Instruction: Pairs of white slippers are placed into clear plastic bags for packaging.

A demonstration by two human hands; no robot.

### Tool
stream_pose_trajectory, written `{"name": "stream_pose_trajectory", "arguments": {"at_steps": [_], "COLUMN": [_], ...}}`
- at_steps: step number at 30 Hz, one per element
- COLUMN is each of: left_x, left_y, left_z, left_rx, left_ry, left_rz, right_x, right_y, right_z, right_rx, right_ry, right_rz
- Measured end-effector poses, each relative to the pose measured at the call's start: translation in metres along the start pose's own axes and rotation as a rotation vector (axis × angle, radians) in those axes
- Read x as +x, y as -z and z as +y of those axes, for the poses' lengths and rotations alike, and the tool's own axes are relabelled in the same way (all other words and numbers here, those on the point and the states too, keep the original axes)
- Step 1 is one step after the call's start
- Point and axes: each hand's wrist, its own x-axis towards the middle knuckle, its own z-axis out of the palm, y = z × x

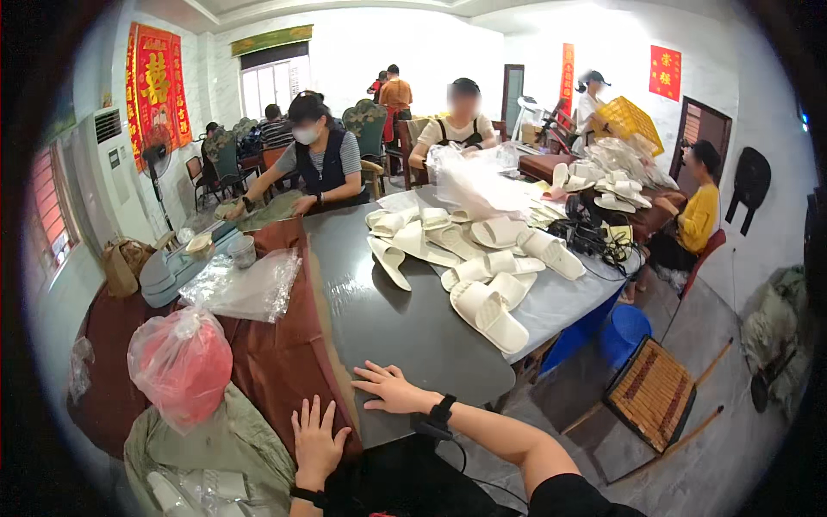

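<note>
At the far left edge of the work surface a red bundle knotted inside a thin, crinkled clear plastic bag (181,362) sits on a rumpled olive-green cloth (215,439). Behind it, toward the left rear, lies a flat, glossy clear plastic bag (245,289), and past that a small round container (242,251).

The left hand (317,441) rests palm down on the smooth, reddish-brown cloth (276,345) at the near edge, fingers spread and straight, a dark band at the wrist. This cloth drapes in soft folds over the left part of the tabletop.

Just beside it, the right hand (389,388) lies flat on the dark grey tabletop (405,319) near its rounded near corner, fingers spread and pointing left toward the cloth's edge; the wrist wears a black watch (a thin dark cord trails from it). Neither hand grips anything.

Toward the right edge of the tabletop a heap of cream-white open-toe slippers (482,276), soft and flat-soled, is spread over a pale sheet. Behind them puffs a large translucent plastic bag (474,181). At the right rear corner sits a tangle of black cables (590,237).

On the floor to the right stand a blue plastic stool (627,332) and a woven bamboo mat (652,392).
</note>
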Motion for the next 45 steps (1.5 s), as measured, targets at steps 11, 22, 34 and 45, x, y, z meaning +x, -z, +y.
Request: {"name": "stream_pose_trajectory", "arguments": {"at_steps": [11, 22, 34, 45], "left_x": [-0.001, 0.003, 0.001, -0.004], "left_y": [0.004, 0.005, -0.002, 0.001], "left_z": [0.001, 0.005, 0.001, 0.002], "left_rx": [-0.032, -0.036, -0.001, -0.016], "left_ry": [0.029, 0.049, -0.017, -0.019], "left_rz": [-0.004, -0.026, 0.044, 0.052], "right_x": [-0.001, -0.002, -0.046, -0.092], "right_y": [-0.001, 0.0, 0.05, 0.067], "right_z": [-0.003, 0.001, 0.017, 0.058], "right_rx": [0.049, 0.064, 1.164, 1.133], "right_ry": [-0.018, -0.033, -0.244, -0.542], "right_rz": [-0.009, -0.051, 0.105, 0.548]}}
